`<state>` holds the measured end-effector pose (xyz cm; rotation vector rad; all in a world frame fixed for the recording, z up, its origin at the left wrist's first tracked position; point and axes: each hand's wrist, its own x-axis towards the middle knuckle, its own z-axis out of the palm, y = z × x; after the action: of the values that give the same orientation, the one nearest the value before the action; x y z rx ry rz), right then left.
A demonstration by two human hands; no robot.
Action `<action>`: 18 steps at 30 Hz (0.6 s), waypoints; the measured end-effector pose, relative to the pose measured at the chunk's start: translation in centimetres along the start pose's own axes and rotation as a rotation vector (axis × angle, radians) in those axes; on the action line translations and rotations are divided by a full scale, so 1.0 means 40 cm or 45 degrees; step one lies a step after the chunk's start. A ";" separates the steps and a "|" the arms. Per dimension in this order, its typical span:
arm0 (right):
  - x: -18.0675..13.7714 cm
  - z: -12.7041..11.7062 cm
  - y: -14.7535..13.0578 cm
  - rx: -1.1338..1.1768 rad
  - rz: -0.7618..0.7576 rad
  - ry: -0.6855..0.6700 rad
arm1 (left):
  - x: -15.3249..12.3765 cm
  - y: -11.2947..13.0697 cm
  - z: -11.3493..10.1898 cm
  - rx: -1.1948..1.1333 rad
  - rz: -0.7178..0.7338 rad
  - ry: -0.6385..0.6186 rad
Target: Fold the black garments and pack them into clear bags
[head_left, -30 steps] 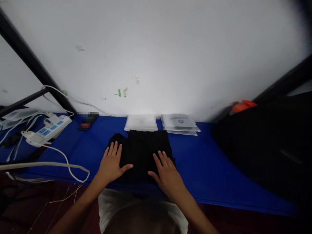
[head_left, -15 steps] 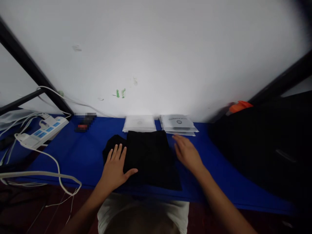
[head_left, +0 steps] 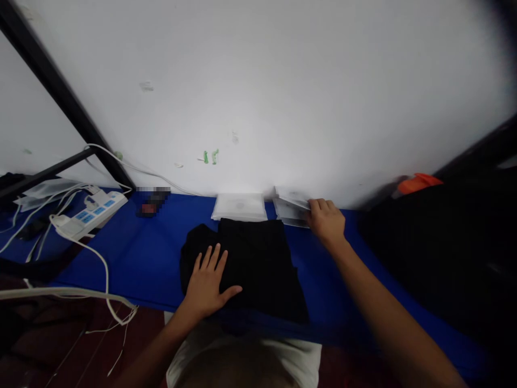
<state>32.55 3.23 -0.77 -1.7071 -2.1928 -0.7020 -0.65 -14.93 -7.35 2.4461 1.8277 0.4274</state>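
My left hand (head_left: 208, 283) lies flat with fingers spread on a folded black garment (head_left: 258, 264), which rests on the blue table near its front edge. At the back, my right hand (head_left: 326, 222) pinches the right edge of a translucent plastic bag (head_left: 291, 198) from a small stack, its near side lifted off the ones below. Left of that stack lies a second pile of white plastic bags (head_left: 239, 206), against the wall behind the garment.
A white power strip (head_left: 92, 213) with several plugs and cables sits at the left. A dark object, partly pixelated (head_left: 153, 202), lies at the back. A large black cloth heap (head_left: 436, 248) covers the right side, with an orange item (head_left: 420, 184) behind.
My right hand has moved up and over to the bag stack and closed on a bag's edge, raising it. My left hand stays flat on the garment. The view has shifted slightly.
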 end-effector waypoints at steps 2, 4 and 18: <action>-0.016 -0.057 -0.062 0.073 -0.079 0.160 | 0.001 0.006 -0.012 -0.083 -0.026 0.061; -0.052 -0.113 -0.147 0.174 -0.235 0.250 | 0.006 0.016 -0.030 -0.196 -0.070 0.251; -0.275 -0.141 -0.245 0.636 -0.642 0.085 | 0.061 -0.002 -0.107 -0.247 0.421 0.594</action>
<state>25.62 -10.69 -3.46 -0.8882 -2.4952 -0.2608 -1.19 -13.10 -2.82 2.6675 1.4009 1.2237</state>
